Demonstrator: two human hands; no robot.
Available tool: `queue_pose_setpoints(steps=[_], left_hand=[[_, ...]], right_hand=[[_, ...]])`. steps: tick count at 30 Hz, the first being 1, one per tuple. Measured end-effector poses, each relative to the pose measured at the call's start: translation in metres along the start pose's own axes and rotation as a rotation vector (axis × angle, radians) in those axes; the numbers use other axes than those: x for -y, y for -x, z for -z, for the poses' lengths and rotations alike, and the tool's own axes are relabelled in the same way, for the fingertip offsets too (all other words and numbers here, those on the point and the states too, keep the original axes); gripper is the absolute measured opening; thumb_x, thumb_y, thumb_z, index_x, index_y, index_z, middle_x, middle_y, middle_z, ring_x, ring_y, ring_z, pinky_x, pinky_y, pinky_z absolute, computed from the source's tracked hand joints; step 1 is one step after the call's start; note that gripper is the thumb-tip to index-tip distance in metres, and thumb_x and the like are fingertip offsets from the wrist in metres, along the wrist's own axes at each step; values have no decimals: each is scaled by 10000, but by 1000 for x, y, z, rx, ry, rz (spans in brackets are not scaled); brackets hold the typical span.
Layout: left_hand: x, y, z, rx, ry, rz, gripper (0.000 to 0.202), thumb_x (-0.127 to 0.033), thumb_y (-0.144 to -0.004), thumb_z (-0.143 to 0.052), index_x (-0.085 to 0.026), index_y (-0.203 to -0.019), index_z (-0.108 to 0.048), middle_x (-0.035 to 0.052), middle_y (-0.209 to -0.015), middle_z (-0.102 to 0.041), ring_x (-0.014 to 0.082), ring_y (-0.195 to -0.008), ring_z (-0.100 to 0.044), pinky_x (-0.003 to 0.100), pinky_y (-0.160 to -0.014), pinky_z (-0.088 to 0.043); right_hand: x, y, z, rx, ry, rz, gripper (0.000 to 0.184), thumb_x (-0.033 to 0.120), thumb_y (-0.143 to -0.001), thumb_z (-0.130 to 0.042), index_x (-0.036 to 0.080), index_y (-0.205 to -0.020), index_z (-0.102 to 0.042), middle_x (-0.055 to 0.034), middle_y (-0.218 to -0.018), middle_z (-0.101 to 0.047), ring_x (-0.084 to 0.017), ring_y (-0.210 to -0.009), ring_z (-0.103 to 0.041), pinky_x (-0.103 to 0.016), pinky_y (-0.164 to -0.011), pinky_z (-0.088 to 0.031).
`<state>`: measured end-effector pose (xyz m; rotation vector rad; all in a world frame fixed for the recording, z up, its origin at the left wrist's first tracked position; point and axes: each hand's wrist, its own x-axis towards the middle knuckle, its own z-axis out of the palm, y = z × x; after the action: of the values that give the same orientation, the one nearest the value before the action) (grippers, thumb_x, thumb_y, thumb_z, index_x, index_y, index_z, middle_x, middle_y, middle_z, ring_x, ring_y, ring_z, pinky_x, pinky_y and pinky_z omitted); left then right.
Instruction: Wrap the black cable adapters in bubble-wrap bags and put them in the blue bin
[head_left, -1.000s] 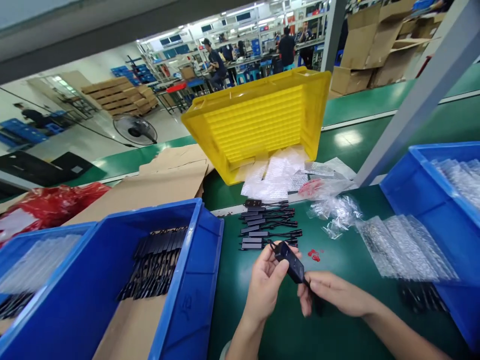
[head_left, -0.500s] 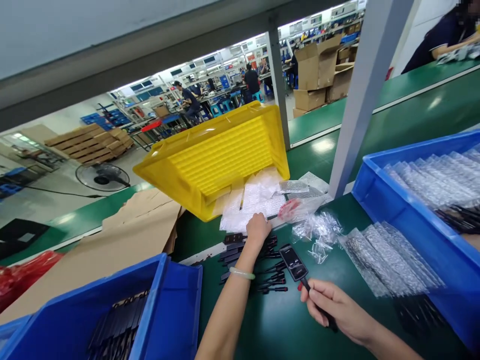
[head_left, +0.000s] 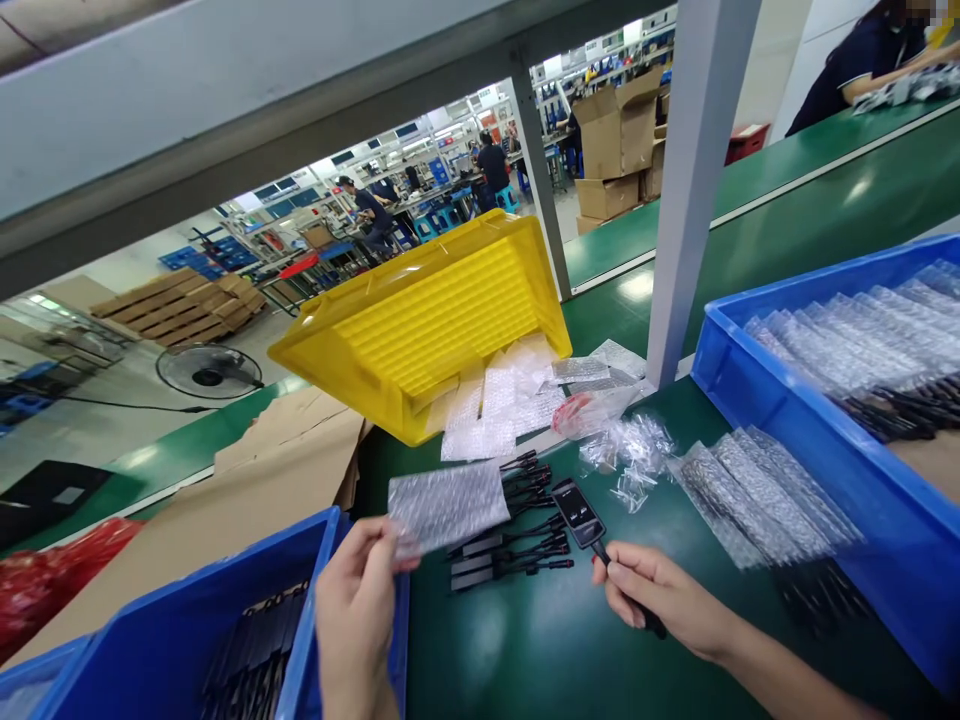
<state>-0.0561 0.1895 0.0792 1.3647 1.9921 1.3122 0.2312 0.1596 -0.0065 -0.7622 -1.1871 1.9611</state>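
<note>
My left hand [head_left: 358, 600] pinches one end of a bubble-wrap pouch [head_left: 448, 505], held out flat above the bench. In my right hand [head_left: 664, 598] is a black display unit [head_left: 579, 513], gripped by its cable, the screen facing up; a bit of red shows by the fingertips. Between the hands, several similar black units with cables [head_left: 480, 572] lie in a row on the green bench, partly hidden by the pouch. Beyond them, loose bubble-wrap pouches [head_left: 480, 438] spill out of a tilted yellow crate [head_left: 442, 320].
Small clear plastic pieces [head_left: 634, 450] lie in a heap beside wrapped units [head_left: 765, 495]. A blue bin [head_left: 787, 400] at right holds more wrapped units; another blue bin [head_left: 371, 590] stands at left by flattened cardboard [head_left: 285, 450]. A grey post [head_left: 679, 200] rises behind the bench.
My left hand has come back from the loose pouches toward the lower left, bringing one bubble-wrap pouch with it. My right hand still holds the display unit in nearly the same place.
</note>
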Motion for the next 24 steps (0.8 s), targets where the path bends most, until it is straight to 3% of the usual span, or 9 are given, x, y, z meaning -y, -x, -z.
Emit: queue_pose_setpoints(steps=[2,4,6,8,10,12,15,18,24], left_hand=[[21,34,24,36,145,139,241,-422,-690,-622,-187,-694,-569,-15,-587,-578,151,-512,-540,242,-488,-467],[44,65,33,141,129,256,270,-450,-674,-623,-187,-660,-568,-17,-541,-558,152,-479,-519,245,-465,-436],[65,91,32,233,-15,322,251,-441,-691,-583,-194,-654,-563,-12,-528,-544,172,-503,-534,257,-485,-425],[78,112,25,179,-276,322,190,-388,-715,-535,-202,-690,-562,8,-591,-566,191,-553,-551,275,-525,-416],[80,129,13,48,-491,237,157,-357,-748,-508,-207,-742,-554,37,-709,-589,201,-620,-564,292,-571,-418],[73,144,-4,21,-534,100,166,-366,-802,-490,-211,-769,-537,46,-786,-573,196,-661,-564,295,-608,-425],[59,166,-35,230,-498,-40,163,-363,-854,-484,-218,-786,-516,28,-812,-541,179,-666,-568,275,-597,-410],[55,180,-62,406,-548,-50,94,-298,-859,-485,-215,-825,-512,31,-873,-529,172,-670,-574,265,-544,-361],[69,174,-67,421,-263,41,154,-242,-803,-460,-213,-653,-484,15,-745,-481,168,-594,-494,304,-594,-393]], right_hand=[[0,2,-2,19,30,7,449,589,-922,-491,144,-906,-547,46,-590,-467,-88,-522,-345,-243,-546,-260],[-2,4,-5,41,53,8,444,587,-917,-501,145,-907,-549,46,-596,-472,-89,-526,-355,-243,-544,-262],[-3,8,-9,69,73,-11,438,583,-915,-507,148,-905,-549,47,-597,-474,-89,-526,-362,-242,-537,-266],[-4,15,-13,107,104,-42,435,581,-917,-502,149,-904,-552,45,-599,-481,-90,-526,-366,-240,-532,-273],[-5,23,-16,151,152,-77,434,576,-926,-486,149,-913,-561,39,-609,-493,-93,-534,-375,-238,-534,-288],[-7,33,-18,193,207,-114,429,561,-939,-468,146,-927,-578,33,-615,-506,-96,-543,-387,-235,-538,-301],[-11,47,-18,239,288,-178,413,524,-958,-449,142,-941,-604,29,-612,-527,-95,-535,-392,-230,-538,-309],[-12,60,-15,266,365,-225,394,486,-970,-438,140,-932,-622,23,-625,-552,-94,-532,-396,-226,-538,-309],[-10,74,-14,297,564,-172,463,435,-982,-400,148,-670,-587,-32,-770,-633,-102,-589,-463,-232,-586,-338]])
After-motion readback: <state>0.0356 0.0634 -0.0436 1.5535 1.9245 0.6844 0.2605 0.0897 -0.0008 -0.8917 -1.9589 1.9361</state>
